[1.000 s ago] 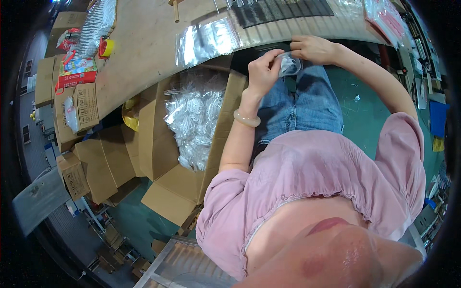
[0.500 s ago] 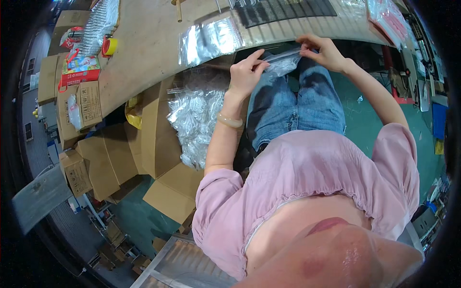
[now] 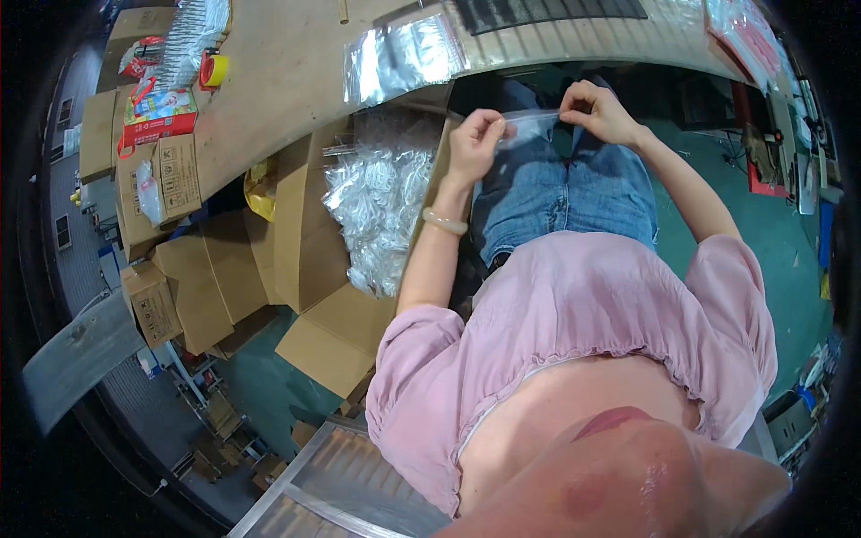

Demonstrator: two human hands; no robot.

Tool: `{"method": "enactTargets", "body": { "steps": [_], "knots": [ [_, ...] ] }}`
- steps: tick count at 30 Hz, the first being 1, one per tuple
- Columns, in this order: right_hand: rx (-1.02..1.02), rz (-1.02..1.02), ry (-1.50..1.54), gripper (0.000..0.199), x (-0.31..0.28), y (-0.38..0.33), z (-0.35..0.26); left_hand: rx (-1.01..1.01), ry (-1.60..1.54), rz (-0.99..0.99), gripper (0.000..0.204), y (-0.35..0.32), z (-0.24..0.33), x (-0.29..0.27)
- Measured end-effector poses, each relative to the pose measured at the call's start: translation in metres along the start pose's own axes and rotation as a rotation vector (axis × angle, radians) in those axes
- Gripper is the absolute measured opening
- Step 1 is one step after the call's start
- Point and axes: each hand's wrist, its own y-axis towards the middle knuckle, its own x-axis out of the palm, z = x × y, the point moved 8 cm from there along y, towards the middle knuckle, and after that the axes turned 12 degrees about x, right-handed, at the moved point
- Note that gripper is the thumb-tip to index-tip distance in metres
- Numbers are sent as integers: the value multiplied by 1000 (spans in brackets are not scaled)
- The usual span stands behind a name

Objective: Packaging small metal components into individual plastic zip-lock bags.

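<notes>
Above my lap, a small clear zip bag (image 3: pixel 531 125) is stretched between my two hands. My left hand (image 3: pixel 478 143) is closed on its left end, fingers pinched together. At the bag's top right corner, my right hand (image 3: pixel 599 112) pinches the edge between thumb and fingers. What lies inside the bag is too blurred to make out. Left of my left forearm, an open cardboard box (image 3: pixel 300 238) holds a heap of filled clear bags (image 3: pixel 386 211) with white, coiled-looking contents. A stack of flat clear bags (image 3: pixel 404 61) lies on the table edge just beyond my left hand.
The wooden table (image 3: pixel 278 67) curves across the far side, with a dark mat (image 3: pixel 552 13) on it. A yellow tape roll (image 3: pixel 213 71), a red carton (image 3: pixel 159 117) and a bundle of metal rods (image 3: pixel 190 45) sit at the left. Pink-and-clear packages (image 3: pixel 744 40) lie far right.
My left hand has turned, its fingers curling in closer on the bag. The bag now stretches flatter between my hands. The whole view has shifted slightly.
</notes>
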Motion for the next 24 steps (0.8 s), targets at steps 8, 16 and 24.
{"method": "enactTargets", "body": {
  "steps": [8, 16, 24],
  "knots": [
    [-209, 83, -187, 12, 45, 8, -43, -89, 198, 7, 10, -19, -8, 24],
    [-203, -8, -122, 8, 41, 7, -52, -129, 273, 82, 11, -27, 17, -15],
    [57, 233, -67, 6, -9, -4, 20, -82, 492, 517, 12, -69, 83, -165]
  ]
}}
